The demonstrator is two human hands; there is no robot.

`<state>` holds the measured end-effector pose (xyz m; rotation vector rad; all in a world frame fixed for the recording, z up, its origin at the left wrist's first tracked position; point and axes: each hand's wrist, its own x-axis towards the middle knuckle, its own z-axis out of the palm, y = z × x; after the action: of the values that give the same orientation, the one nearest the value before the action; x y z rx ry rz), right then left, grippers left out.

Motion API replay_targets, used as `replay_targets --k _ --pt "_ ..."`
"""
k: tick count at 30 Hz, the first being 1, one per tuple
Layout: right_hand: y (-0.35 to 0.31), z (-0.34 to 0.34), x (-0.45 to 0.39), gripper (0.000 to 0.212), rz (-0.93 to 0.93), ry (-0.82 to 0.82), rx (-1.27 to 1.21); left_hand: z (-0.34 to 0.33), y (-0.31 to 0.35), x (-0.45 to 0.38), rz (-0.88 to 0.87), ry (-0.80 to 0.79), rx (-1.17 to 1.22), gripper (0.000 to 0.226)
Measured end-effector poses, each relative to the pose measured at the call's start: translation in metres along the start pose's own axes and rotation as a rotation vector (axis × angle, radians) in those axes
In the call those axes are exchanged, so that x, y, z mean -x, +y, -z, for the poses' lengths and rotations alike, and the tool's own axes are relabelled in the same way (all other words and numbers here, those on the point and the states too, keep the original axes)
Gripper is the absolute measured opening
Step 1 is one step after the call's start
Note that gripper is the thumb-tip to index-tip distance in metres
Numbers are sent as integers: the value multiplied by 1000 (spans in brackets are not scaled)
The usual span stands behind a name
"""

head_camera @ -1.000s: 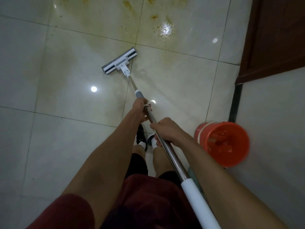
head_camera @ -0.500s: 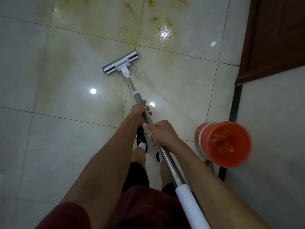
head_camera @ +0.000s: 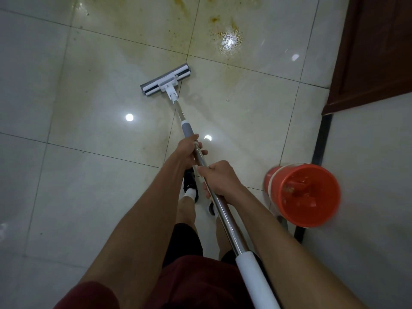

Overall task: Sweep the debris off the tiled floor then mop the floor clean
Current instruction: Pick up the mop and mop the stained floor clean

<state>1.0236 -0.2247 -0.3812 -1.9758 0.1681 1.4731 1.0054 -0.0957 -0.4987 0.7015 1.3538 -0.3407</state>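
One mop: a flat-headed mop with white-and-grey head (head_camera: pixel 165 82) and long steel pole, head down on the tiles in the upper middle of the frame, lying skewed across a grout line.
Two hands: both on the pole, one ahead of the other, a short gap between them.
Left hand: the left hand (head_camera: pixel 189 150) wraps the shaft just below the grey sleeve, fingers curled round it, right at centre frame.
Right hand: the right hand (head_camera: pixel 219 178) grips the steel lower down, just right of centre, knuckles up.
One bucket: a round orange plastic bucket (head_camera: pixel 307 195) at the right edge, well apart from the mop head, nearer the right forearm; blurred, contents hard to read.
Stains: yellow-brown smears and specks (head_camera: pixel 227 39) across the glossy pale floor tiles (head_camera: pixel 66 186) along the top of the frame, beyond the mop head, not under it.
Door: a dark brown wooden door (head_camera: pixel 379 52) fills the upper right corner.
Feet: two dark shoes with white socks (head_camera: pixel 190 188) show below the hands, partly hidden by the arms and pole.
Mop against hands: the head sits above and left of both hands; the white handle end runs off the bottom right.
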Motion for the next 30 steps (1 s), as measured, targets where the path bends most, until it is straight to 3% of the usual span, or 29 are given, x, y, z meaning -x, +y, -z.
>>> replay_targets --k 8,16,26,30 --pt "3 6 7 30 41 26 137 -3 -13 -2 12 20 -45 23" --pt "10 17 -2 29 12 -18 134 -6 -12 -8 54 1 210 38" --pt "7 21 -10 20 -92 -145 51 -6 -11 -20 86 -42 226 10" --pt "11 19 -16 23 -81 -129 49 -12 -13 -22 -5 20 175 26"
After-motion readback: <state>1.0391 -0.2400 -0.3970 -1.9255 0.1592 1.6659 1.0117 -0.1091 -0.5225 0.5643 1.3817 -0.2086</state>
